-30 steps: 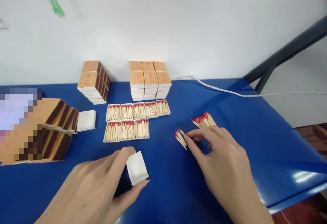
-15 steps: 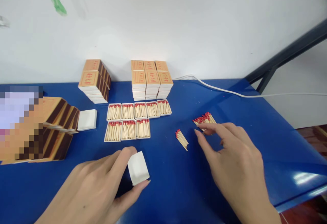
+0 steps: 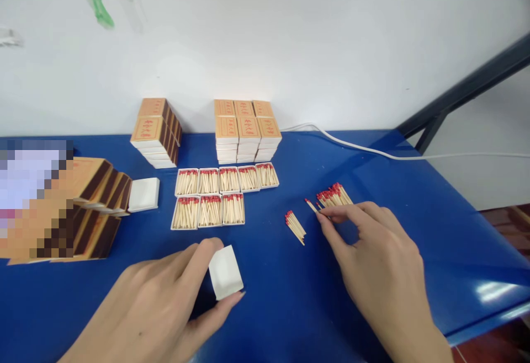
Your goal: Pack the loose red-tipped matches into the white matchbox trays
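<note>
Two hands above a blue desk: one pinching a match, the other gripping a small white tray.

A single match (image 3: 310, 204) sits between the thumb and forefinger of the right hand (image 3: 381, 252), its red head pointing away from them. It should be very light, stiff and easily snapped, thin enough to roll in the grip; the bare wood, clear of the head, is probably the best place to hold. A loose heap of matches (image 3: 336, 194) lies just beyond these fingertips, partly hidden by them. A smaller bunch of matches (image 3: 295, 226) lies to their left, heads mostly together.

The left hand (image 3: 165, 291) holds the white tray (image 3: 226, 272) by opposite edges, thumb nearest the viewer. It looks like thin card, light and likely to dent if squeezed; whether its open side faces up is hard to tell.

Beyond the left hand, filled trays stand side by side: a row of three (image 3: 210, 212) and, behind it, a row of five (image 3: 229, 180). Farther off are two stacks of matchboxes (image 3: 247, 127). The desk (image 3: 277, 319) is smooth and glossy, reflecting light beyond the right hand's outer side. Behind everything rises a pale wall (image 3: 265, 37); a white cable (image 3: 356, 147) runs along its foot.
</note>
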A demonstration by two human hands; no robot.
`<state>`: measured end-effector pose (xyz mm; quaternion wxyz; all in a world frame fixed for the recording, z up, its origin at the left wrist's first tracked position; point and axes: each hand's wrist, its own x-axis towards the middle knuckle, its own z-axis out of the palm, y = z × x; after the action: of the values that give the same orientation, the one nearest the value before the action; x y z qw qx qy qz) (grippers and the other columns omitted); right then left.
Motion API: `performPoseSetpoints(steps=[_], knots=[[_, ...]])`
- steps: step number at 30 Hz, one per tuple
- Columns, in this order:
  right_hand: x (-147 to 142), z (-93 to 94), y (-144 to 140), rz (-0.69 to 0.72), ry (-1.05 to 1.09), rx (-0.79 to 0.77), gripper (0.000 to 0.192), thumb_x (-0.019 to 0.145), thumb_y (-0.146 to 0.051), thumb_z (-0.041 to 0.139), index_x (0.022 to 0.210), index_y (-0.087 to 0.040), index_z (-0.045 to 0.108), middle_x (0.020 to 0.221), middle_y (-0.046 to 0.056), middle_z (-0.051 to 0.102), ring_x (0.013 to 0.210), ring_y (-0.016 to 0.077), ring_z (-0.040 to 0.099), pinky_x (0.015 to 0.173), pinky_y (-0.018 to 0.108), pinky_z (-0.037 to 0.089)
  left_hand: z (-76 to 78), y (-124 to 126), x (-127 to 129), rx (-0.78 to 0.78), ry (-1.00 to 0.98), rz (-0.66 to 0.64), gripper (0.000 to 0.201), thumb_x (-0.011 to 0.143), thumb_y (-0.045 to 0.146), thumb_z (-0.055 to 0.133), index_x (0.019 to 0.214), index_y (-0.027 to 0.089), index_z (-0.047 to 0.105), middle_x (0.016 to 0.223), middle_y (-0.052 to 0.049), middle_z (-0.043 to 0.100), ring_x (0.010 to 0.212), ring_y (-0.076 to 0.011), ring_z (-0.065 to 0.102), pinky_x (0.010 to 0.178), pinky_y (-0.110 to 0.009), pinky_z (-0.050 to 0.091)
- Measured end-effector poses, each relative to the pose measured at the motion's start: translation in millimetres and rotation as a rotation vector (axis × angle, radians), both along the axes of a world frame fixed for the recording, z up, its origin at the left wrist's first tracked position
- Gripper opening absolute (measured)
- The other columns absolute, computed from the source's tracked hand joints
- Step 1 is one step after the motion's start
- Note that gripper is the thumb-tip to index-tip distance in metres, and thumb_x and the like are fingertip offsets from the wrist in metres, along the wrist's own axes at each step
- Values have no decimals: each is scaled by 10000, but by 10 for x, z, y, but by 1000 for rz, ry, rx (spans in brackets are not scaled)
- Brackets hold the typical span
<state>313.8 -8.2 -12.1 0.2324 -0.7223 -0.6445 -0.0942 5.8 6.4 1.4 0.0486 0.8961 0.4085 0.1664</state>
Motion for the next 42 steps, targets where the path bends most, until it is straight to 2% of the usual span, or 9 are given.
performPoseSetpoints(steps=[9, 15, 21, 27, 34, 38, 42], knots=[[-142, 66, -107, 91, 157, -62, 385, 1177, -540, 603, 995, -278, 818, 1028, 62, 818, 911, 264, 731, 733, 397, 530, -19, -7, -2, 19, -12, 0, 397, 1238, 609, 417, 1288, 252, 583, 787, 38, 793, 564, -244, 802, 458, -385, 554], [14, 92, -75, -17, 90, 3, 420, 1169, -592, 591, 1055, -267, 833, 1002, 65, 802, 854, 251, 695, 721, 396, 497, -17, -13, -5, 5, -5, 0, 387, 1239, 604, 417, 1290, 256, 579, 792, 39, 798, 570, -259, 809, 454, -403, 562], [59, 27, -33, 22, 139, -60, 475, 1168, -628, 573, 987, -268, 822, 994, 67, 811, 884, 263, 710, 748, 409, 510, -37, -11, -11, 1, -12, 8, 382, 1232, 610, 443, 1284, 261, 588, 799, 39, 804, 582, -256, 813, 466, -392, 555], [25, 28, -51, 39, 198, -96, 412, 1147, -627, 624, 1021, -295, 833, 1024, 35, 822, 903, 263, 711, 769, 419, 505, -22, -15, -31, -4, -2, 12, 381, 1235, 604, 430, 1287, 259, 582, 809, 34, 804, 589, -253, 813, 477, -393, 559], [-24, 37, 20, 30, 219, -115, 371, 1127, -566, 645, 947, -284, 805, 1000, 26, 822, 909, 274, 704, 768, 419, 495, -14, -25, -20, 14, -8, 3, 384, 1241, 601, 414, 1299, 258, 575, 776, 48, 784, 556, -242, 795, 461, -388, 540], [-64, 69, 44, 66, 286, -161, 326, 1108, -539, 695, 923, -296, 809, 962, 10, 808, 805, 236, 662, 742, 398, 482, -18, -21, -15, -7, 1, 6, 379, 1237, 600, 428, 1296, 256, 577, 799, 41, 795, 582, -246, 811, 465, -391, 563], [-15, 65, 16, 1, 219, -52, 315, 1121, -546, 681, 1030, -296, 848, 935, 21, 791, 784, 233, 646, 709, 390, 452, -15, -15, -11, 12, 0, -4, 388, 1242, 597, 411, 1287, 249, 576, 788, 38, 790, 566, -251, 805, 448, -400, 557]])
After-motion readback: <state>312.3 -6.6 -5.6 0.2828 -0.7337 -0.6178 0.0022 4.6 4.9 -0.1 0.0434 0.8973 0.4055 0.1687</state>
